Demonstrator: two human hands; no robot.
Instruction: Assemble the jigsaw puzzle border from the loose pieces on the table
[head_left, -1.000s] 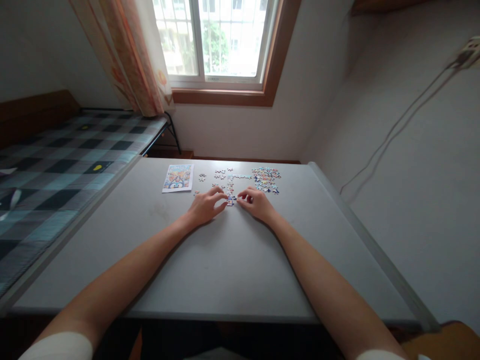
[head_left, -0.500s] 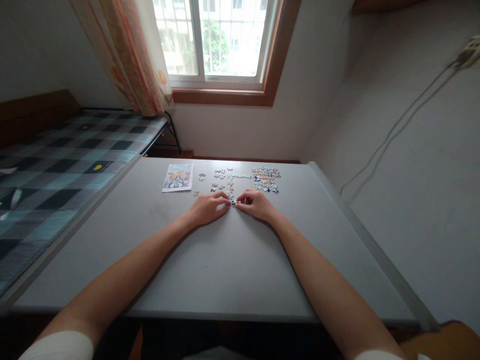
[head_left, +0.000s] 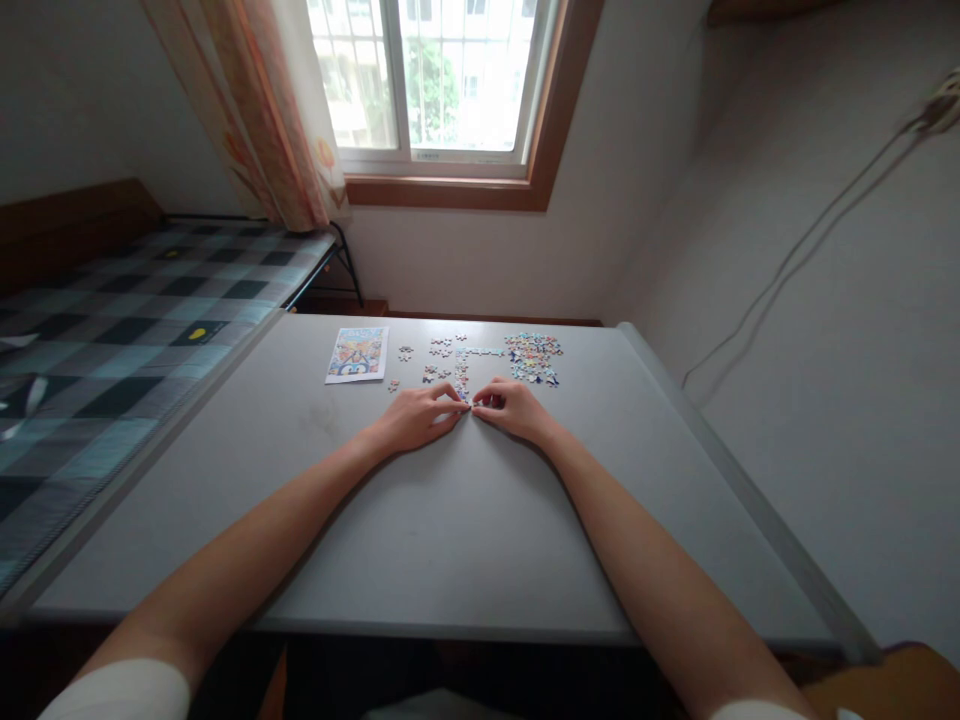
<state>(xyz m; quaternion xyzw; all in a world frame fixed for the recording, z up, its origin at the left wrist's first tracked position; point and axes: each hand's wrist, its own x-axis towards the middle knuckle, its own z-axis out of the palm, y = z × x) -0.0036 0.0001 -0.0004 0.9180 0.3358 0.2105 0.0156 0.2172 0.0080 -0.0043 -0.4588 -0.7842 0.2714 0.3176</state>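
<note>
My left hand rests on the table with thumb and fingers closed together at the lower end of a joined strip of jigsaw pieces. Facing it from the other side, my right hand pinches at the same spot, its fingertips almost meeting the left ones. The small puzzle piece there is mostly covered by the fingertips. From the strip's top, a second joined row runs to the right, forming a corner.
A heap of loose jigsaw pieces lies right of the corner. Small groups of pieces lie to the left, beside a printed picture sheet. The grey table stands between a checked bed and a wall.
My left fingertips have shifted slightly right, covering the dark blue piece that showed between the hands. My right hand has hardly moved.
</note>
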